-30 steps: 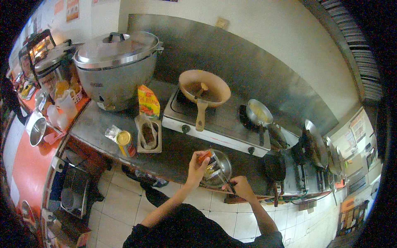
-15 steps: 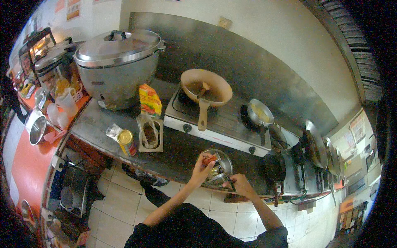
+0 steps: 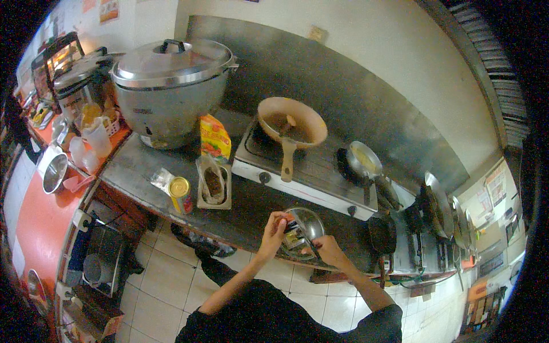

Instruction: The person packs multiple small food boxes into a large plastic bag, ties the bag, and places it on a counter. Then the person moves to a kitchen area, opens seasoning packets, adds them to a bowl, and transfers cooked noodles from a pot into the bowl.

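A round metal bowl (image 3: 311,223) stands at the counter's front edge, with yellowish and dark bits inside. At its left side my left hand (image 3: 274,230) is closed on a small red and dark item (image 3: 290,220), whose kind I cannot make out. My right hand (image 3: 327,250) is closed round a thin dark-handled utensil (image 3: 313,246) at the bowl's right rim. Its working end is too small and blurred to tell. To the left of the bowl are a steel container (image 3: 216,194) with dark contents and a yellow-topped can (image 3: 180,191).
Behind the bowl, a white gas stove (image 3: 309,191) carries a tan pan (image 3: 291,123) with a spatula and a small pan (image 3: 364,160) with yellowish contents. A large lidded rice cooker (image 3: 171,100) and a yellow packet (image 3: 215,138) stand left. Dark pans (image 3: 382,234) crowd the right.
The whole view has shifted slightly right. My left hand has tilted the red and dark item lower over the bowl. My right hand has moved slightly left, closer in to the bowl.
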A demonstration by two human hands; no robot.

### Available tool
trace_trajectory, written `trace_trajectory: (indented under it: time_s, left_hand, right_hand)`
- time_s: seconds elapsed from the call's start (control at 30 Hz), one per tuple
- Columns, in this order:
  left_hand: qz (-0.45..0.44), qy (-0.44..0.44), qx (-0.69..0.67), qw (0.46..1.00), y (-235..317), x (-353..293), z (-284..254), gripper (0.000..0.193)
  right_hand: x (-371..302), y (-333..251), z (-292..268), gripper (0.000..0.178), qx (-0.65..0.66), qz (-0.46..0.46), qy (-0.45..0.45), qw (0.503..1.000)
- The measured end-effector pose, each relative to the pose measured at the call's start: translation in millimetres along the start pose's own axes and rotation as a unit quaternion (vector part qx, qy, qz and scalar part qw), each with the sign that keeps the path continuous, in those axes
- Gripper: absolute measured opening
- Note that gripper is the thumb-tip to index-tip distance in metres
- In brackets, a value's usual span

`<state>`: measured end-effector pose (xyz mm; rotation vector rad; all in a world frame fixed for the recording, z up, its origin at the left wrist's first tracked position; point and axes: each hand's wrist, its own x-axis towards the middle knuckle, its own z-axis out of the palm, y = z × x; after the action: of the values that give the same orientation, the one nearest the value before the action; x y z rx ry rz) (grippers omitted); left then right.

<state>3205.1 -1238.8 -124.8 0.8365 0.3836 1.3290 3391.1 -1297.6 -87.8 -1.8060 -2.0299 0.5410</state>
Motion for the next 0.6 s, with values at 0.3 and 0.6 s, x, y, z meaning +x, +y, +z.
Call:
trace_trajectory:
  time_s: [0.3, 0.6]
  left_hand:
    - [0.002, 0.064, 0.056, 0.996, 9.0, -0.1, -26.7, 0.016]
    - [0.036, 0.091, 0.089, 0.991, 25.8, 0.7, -45.7, 0.02]
  right_hand:
    - [29.6, -17.4, 4.5, 0.037, 0.018, -0.036, -0.065, 0.997]
    - [53.6, -37.0, 15.7, 0.043, -0.013, -0.045, -0.07, 0.996]
